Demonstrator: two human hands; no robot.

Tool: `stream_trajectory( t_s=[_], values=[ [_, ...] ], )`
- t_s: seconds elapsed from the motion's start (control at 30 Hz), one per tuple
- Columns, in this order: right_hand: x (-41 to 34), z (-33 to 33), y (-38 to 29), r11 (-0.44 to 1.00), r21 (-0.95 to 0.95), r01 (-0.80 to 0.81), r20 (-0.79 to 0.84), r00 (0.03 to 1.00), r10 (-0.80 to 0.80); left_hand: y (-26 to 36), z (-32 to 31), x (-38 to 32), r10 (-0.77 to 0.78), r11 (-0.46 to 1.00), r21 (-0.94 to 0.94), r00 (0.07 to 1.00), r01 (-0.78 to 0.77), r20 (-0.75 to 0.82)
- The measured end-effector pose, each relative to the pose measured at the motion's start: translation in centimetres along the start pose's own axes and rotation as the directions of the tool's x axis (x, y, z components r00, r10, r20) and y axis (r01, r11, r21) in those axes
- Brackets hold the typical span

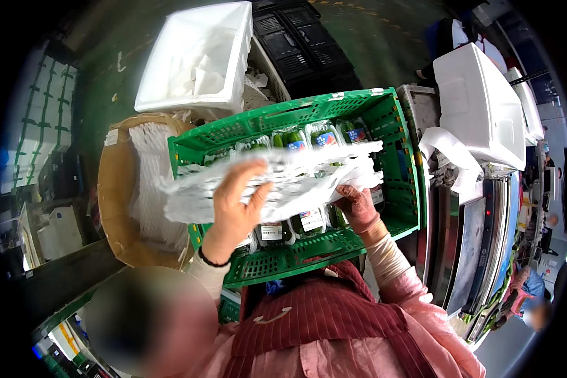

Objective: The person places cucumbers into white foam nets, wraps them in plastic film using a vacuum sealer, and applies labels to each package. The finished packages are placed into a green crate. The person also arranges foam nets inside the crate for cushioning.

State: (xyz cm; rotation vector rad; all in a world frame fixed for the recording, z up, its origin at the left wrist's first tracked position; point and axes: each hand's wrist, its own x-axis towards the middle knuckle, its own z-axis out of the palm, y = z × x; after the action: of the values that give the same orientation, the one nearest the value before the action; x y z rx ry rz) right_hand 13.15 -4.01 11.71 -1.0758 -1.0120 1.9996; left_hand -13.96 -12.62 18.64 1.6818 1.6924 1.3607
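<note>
A white foam netting sheet (293,193) stretches across the top of a green plastic crate (295,269), blurred at its left part. My right hand (360,209), in a reddish-brown glove, grips the sheet's near edge towards the right. Bare and slightly blurred, my left hand (238,203) lies against the sheet, thumb apart from the fingers; whether it pinches the foam is unclear. Under the netting, clear-wrapped packs of green cucumber-like vegetables (290,138) line the crate. Labelled packs (271,231) show along its near side. The sheet hides the crate's middle.
Left of the crate stands a cardboard container (115,212) with more white foam netting (153,189). Beyond are a white foam box (198,56) and black crates (302,42). At right are another foam box (479,104), a paper strip (451,151) and a person (524,288).
</note>
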Motion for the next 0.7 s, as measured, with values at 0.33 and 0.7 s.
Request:
stream_trajectory(
  t_s=[0.33,0.7],
  values=[
    [2.2,-5.0,-4.3,0.467,-0.860,0.207,-0.068,0.860,-0.506,-7.7,-3.8,-2.2,-0.270,0.631,0.767,0.960,0.116,0.077],
    [19.8,-1.1,-1.1,0.299,-0.937,-0.181,-0.185,0.983,0.016,-8.7,-5.8,0.2,-0.374,0.323,0.936,0.928,0.142,-0.012]
  ],
)
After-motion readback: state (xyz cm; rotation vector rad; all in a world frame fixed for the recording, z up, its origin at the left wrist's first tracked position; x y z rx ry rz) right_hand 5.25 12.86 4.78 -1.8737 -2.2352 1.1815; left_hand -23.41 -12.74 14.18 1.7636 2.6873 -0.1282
